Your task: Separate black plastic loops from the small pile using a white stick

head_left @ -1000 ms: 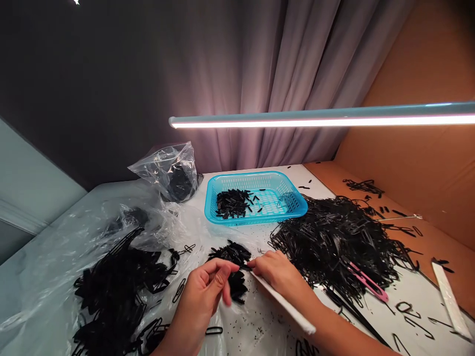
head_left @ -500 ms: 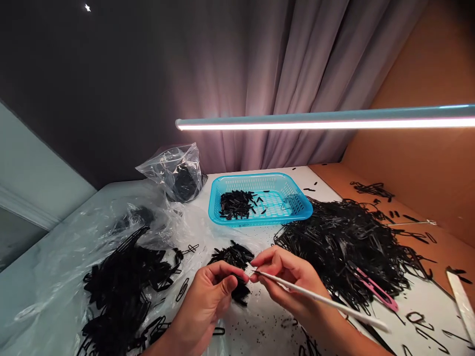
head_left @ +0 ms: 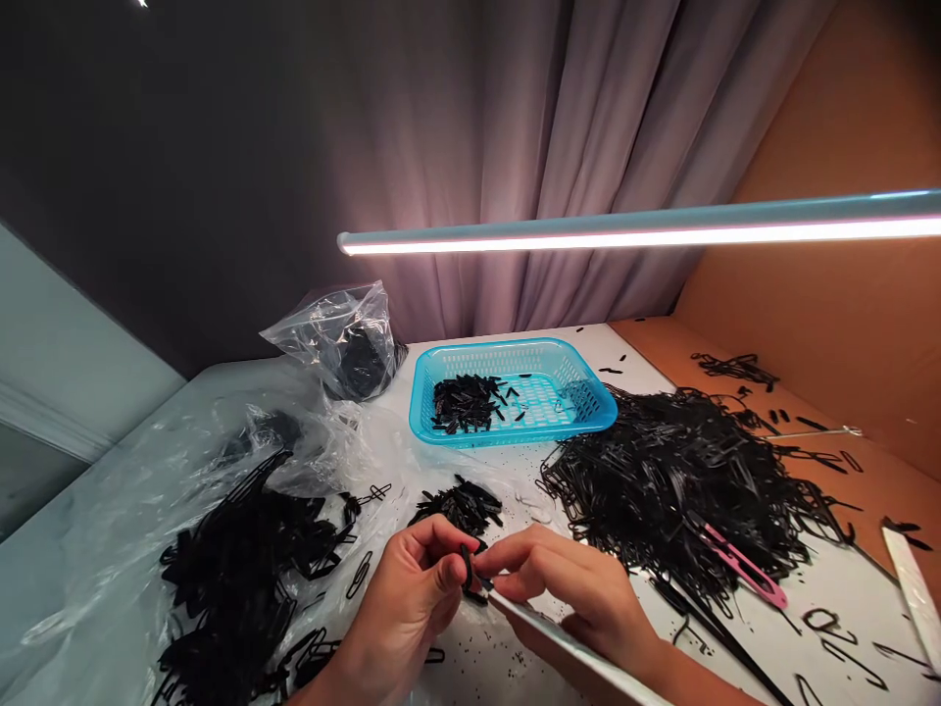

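Note:
Between the thumb and forefinger of my left hand is a small curved black piece, standing nearly upright. My right hand grips a slim white stick-like tool whose tip points at that piece. Its fingertips meet the piece from the right; the tool's very tip is too small to make out. Just behind my hands lies a little heap of short black pieces, partly covered by my fingers. Black crumbs are scattered on the white tabletop below.
A blue plastic basket holding short black pieces stands behind. At right spreads a large pile of black loops, with pink-handled tweezers on it. Black pieces lie on clear plastic at left, near a filled bag. A lamp tube hangs above.
My right hand has come down and left against the black piece, and the white tool is tilted more steeply. The black piece has turned upright in my left fingers. The view shifted slightly.

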Demonstrator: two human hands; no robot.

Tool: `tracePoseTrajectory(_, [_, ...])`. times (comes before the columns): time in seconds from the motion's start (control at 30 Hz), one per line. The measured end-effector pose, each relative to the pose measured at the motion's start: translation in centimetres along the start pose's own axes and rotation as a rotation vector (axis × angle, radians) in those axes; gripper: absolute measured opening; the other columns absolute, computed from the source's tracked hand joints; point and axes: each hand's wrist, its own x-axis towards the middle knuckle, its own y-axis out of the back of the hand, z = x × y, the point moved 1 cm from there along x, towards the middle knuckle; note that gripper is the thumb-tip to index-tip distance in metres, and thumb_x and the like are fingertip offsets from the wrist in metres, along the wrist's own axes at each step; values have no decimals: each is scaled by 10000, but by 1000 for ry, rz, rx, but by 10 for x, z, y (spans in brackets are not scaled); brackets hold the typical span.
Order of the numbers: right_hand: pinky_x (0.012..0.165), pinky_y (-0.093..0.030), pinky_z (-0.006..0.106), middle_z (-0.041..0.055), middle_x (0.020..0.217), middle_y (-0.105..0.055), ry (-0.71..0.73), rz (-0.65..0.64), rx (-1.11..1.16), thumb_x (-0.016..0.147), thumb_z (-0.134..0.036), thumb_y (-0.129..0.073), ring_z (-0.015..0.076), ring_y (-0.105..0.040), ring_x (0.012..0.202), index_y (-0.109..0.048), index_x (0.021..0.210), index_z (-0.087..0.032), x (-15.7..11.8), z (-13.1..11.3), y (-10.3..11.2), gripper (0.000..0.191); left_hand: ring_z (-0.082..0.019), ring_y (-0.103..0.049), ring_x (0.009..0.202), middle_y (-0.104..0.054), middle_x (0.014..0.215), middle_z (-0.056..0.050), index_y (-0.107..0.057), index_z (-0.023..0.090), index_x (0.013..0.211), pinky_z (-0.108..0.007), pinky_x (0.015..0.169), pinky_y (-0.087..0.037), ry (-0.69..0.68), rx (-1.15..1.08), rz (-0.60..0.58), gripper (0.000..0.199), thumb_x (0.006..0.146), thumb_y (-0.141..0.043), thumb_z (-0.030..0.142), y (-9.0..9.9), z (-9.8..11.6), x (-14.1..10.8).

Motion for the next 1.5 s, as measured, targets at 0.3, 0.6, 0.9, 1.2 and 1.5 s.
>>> tracePoseTrajectory(0.3, [742, -493, 254, 59, 1009, -679, 6, 7, -9, 838, -130, -617, 146, -630, 862, -571, 854, -163, -3, 1, -1, 59, -44, -409, 515, -567, 593, 7, -659, 147, 727, -173, 486, -237, -25, 57, 56, 342, 546, -864, 352, 3, -1, 3])
tracePoseTrajectory(0.6, [732, -480, 233, 46, 984, -684, 20, 25, -25, 788, -45, -622, 131, -631, 842, -559, 835, -160, 2, -3, -2, 140, -50, -408, 535, -550, 594, 14, -667, 154, 702, -172, 496, -256, -45, 69, 70, 342, 525, -870, 364, 2, 1, 2])
tracePoseTrajectory(0.9, [716, -466, 286, 88, 1027, -677, 127, -3, -218, 867, -49, -558, 149, -617, 834, -574, 938, -122, 0, -4, -4, 103, -48, -437, 566, -559, 642, 22, -597, 139, 682, -155, 520, -288, -71, 27, 93, 357, 532, -874, 307, 2, -3, 2])
tracePoseTrajectory(1.2, [688, -437, 324, 135, 1060, -662, 154, 44, -386, 906, -38, -449, 170, -607, 815, -557, 920, -102, -7, -10, -12, 126, -60, -452, 577, -556, 631, 27, -519, 151, 654, -157, 533, -332, -151, 25, 48, 337, 618, -831, 274, -5, -2, 1])
tracePoseTrajectory(1.5, [744, -479, 226, 19, 1097, -685, -50, 49, -37, 814, -69, -619, 103, -648, 836, -558, 859, -175, -5, -7, -4, 131, -61, -487, 567, -561, 632, 38, -552, 163, 655, -160, 530, -349, -186, -38, 28, 310, 609, -834, 285, -2, -1, 1])
